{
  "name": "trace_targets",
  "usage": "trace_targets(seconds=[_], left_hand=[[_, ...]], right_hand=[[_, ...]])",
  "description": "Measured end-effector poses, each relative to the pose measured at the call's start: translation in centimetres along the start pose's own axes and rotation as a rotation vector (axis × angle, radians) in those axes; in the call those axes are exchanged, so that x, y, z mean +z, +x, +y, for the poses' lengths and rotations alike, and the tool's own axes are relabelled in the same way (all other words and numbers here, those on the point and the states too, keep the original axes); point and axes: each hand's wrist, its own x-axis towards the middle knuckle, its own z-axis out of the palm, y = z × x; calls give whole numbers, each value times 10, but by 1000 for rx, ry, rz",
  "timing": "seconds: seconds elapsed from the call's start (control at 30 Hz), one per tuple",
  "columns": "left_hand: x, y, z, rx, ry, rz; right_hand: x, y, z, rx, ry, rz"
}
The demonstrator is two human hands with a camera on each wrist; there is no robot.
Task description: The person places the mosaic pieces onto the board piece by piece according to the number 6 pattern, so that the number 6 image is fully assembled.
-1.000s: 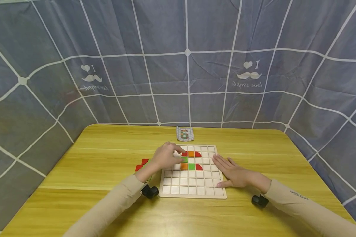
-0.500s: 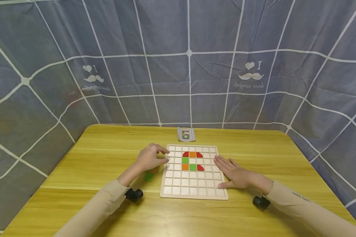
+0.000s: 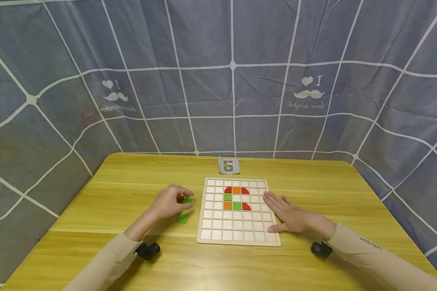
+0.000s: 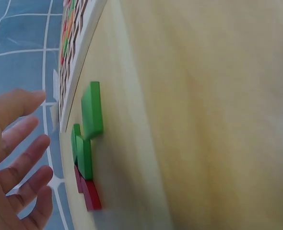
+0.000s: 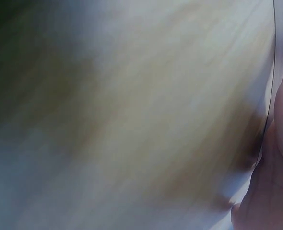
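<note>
Right hand (image 3: 288, 212) rests, fingers straight, on the right edge of the wooden grid board (image 3: 238, 243), whose cells hold seven inlaid tiles (image 3: 237, 205). Left hand (image 3: 165, 202), thumb and fingers parted, has moved from the board's left edge to the loose tiles (image 4: 93, 111); contact is hard to judge. Only the left wrist view shows all five: three green, two red.

The left hand (image 3: 169, 202) is now off the board (image 3: 238, 243), farther left, above the loose green tiles (image 3: 183, 218). The pattern's far-left red tile (image 3: 228, 190) now shows whole.
</note>
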Motion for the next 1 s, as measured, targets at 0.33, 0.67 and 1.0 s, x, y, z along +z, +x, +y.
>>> trace_targets(seconds=[0.33, 0.67, 1.0], left_hand=[[-6, -16, -13, 121, -25, -78], [-7, -26, -19, 162, -100, -134], [-7, -28, -20, 184, -96, -142]], right_hand=[[0, -2, 1, -40, 20, 48], [-1, 0, -1, -4, -6, 7], [0, 0, 0, 1, -9, 3]])
